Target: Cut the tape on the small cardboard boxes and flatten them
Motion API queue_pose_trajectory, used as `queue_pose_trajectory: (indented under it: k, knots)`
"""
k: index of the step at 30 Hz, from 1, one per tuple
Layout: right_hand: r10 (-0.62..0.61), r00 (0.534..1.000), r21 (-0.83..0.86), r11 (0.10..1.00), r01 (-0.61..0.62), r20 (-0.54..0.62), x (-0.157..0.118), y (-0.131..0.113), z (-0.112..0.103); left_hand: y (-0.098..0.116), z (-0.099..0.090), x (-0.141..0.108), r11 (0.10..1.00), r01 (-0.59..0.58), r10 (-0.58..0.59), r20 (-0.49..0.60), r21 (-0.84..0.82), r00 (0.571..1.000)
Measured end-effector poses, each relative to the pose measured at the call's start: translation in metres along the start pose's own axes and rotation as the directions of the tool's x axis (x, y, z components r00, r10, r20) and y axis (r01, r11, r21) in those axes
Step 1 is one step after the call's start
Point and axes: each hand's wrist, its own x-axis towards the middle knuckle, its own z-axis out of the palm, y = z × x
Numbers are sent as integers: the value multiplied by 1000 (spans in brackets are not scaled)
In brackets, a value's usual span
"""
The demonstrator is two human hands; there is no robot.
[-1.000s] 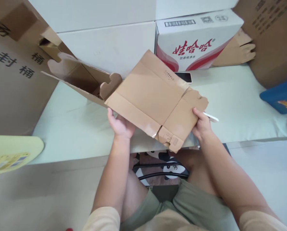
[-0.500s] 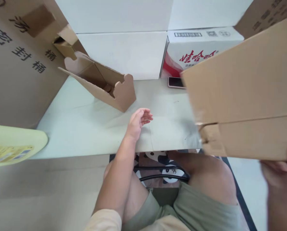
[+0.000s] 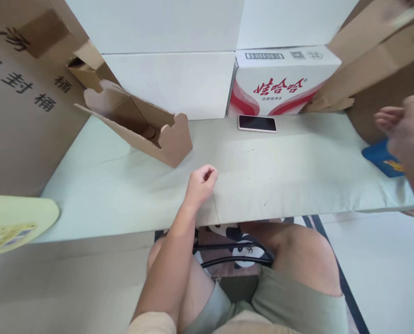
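Observation:
My left hand [image 3: 200,185] rests above the pale cloth-covered table near its front edge. Its fingers are curled in towards the thumb, and nothing shows in them. Just beyond it on the left is an open-topped brown cardboard box [image 3: 179,141] with wavy-cut edges. At the far right my right hand [image 3: 406,125] is raised, slightly blurred, its fingers loosely bent with nothing visible in them. Under it lies a blue item [image 3: 384,157] with a yellow mark, partly covered by the arm. Behind that hand is brown cardboard [image 3: 370,65] with flaps.
A phone [image 3: 257,123] lies at the back of the table [image 3: 297,162], in front of a white carton [image 3: 283,83] with red lettering. White boxes [image 3: 168,83] are stacked along the back. A large printed carton [image 3: 15,139] and a pale yellow-green object [image 3: 19,218] stand left.
The large cardboard piece has left my right hand's grasp and the near right side. My right hand has risen up and right. My left fingers have curled in. The phone and blue item are uncovered.

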Motion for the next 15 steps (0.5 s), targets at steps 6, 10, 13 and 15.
queue_pose_trajectory:
  k: [6,10,13,15]
  knots:
    - [241,931,-152,967,-205,273,-91,-22,33,4,-8,-3,917,-349,397,-390,190,831]
    - [-57,785,-66,990,123,618,-150,-47,55,2,-12,-15,854,-438,517,-538,280,665]
    - [-367,557,172,912,372,744,-189,-78,88,0,-23,-24,884,-398,447,-686,243,574]
    - [-487,410,276,836,474,771,-213,-102,113,0,-34,-28,934,-324,316,-774,152,548]
